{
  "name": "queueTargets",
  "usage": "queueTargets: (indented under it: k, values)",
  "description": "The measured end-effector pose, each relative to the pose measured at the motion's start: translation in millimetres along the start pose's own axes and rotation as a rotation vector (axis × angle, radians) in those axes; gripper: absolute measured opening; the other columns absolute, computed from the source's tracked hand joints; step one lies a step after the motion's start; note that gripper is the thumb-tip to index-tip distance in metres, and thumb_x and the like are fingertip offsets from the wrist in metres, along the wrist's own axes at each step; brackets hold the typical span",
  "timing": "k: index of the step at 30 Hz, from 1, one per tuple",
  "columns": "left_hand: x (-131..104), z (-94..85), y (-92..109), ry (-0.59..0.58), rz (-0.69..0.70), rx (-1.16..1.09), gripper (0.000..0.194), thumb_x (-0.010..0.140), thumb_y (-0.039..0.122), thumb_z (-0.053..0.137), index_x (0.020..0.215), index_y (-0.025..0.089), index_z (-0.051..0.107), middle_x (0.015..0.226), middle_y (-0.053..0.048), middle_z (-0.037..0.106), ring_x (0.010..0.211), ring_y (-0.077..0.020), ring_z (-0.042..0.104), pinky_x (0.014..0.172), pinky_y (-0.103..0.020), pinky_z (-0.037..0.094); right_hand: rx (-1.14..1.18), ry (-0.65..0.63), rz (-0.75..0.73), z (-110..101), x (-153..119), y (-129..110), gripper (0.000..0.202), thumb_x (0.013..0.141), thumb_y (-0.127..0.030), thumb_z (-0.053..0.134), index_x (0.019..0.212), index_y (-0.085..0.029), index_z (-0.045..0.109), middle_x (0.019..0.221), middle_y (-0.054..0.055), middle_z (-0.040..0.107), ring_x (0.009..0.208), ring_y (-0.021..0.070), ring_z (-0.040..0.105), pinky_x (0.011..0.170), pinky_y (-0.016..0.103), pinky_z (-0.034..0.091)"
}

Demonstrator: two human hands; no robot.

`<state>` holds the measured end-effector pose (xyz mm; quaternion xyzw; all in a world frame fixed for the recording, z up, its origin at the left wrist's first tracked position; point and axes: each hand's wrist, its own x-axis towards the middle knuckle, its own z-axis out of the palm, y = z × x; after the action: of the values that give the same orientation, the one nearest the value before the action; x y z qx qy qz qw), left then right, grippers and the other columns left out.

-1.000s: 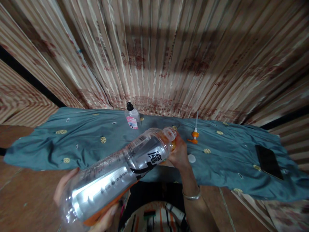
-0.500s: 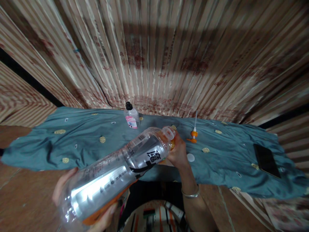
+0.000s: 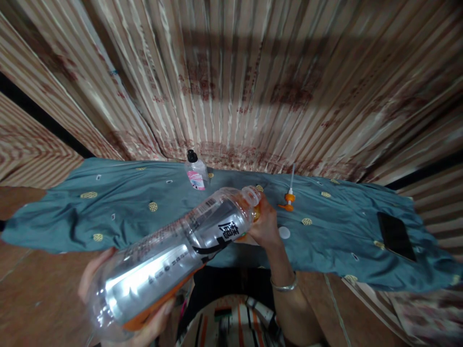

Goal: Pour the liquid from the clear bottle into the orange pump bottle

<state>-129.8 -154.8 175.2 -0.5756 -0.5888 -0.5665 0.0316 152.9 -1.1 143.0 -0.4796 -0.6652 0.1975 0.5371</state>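
A large clear plastic bottle (image 3: 155, 265) with a silver and orange label lies tilted across the view, its uncapped mouth up at the right. Wrapped round its base end is my left hand (image 3: 155, 325), fingers on one side and thumb on the other. My right hand (image 3: 267, 224), with a silver bangle at the wrist, is closed behind the bottle's neck, on an orange-yellow container (image 3: 256, 212) that is mostly hidden by the bottle. An orange pump head with a clear tube (image 3: 289, 198) and a white round disc (image 3: 284, 233) lie on the cloth just right of that hand.
A small clear bottle (image 3: 197, 174) with a black cap and pink label stands at the back of the teal cloth (image 3: 126, 183). A dark phone (image 3: 397, 236) lies at the right. Striped curtains (image 3: 231, 86) hang behind.
The view has shifted very slightly. The large bottle and both hands hold nearly the same pose, with the bottle's neck a little further left.
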Motion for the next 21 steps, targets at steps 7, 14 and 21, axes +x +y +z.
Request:
queueTargets:
  k: [7,14,21]
  values:
    - [-1,6.1,10,0.036,-0.016,0.085,0.097,0.079,0.06,0.084,0.17,0.044,0.056,0.156,-0.009,0.067,0.136,-0.0487,0.068,0.123,-0.083,0.054,0.006,0.007,0.026,1,-1,0,0.062,0.081,-0.039,0.085,0.138,-0.025,0.067,0.129,0.014,0.088,0.115,0.0378,0.088,0.102,0.05,0.075]
    - [0,7.5,7,0.052,0.036,0.038,0.103,0.072,0.056,0.088,0.169,0.04,0.059,0.149,-0.007,0.068,0.127,-0.0418,0.069,0.135,-0.067,0.047,0.011,-0.012,0.034,0,-1,0,0.058,0.086,-0.042,0.084,0.139,-0.024,0.067,0.13,0.014,0.087,0.117,0.037,0.088,0.106,0.051,0.073]
    - [0,7.4,6,0.039,0.019,0.013,0.107,0.07,0.057,0.089,0.171,0.044,0.056,0.158,-0.005,0.064,0.136,-0.0434,0.065,0.144,-0.069,0.034,-0.006,0.001,0.037,0,1,-2,0.056,0.086,-0.04,0.081,0.137,-0.024,0.067,0.127,0.014,0.088,0.113,0.0362,0.088,0.104,0.05,0.074]
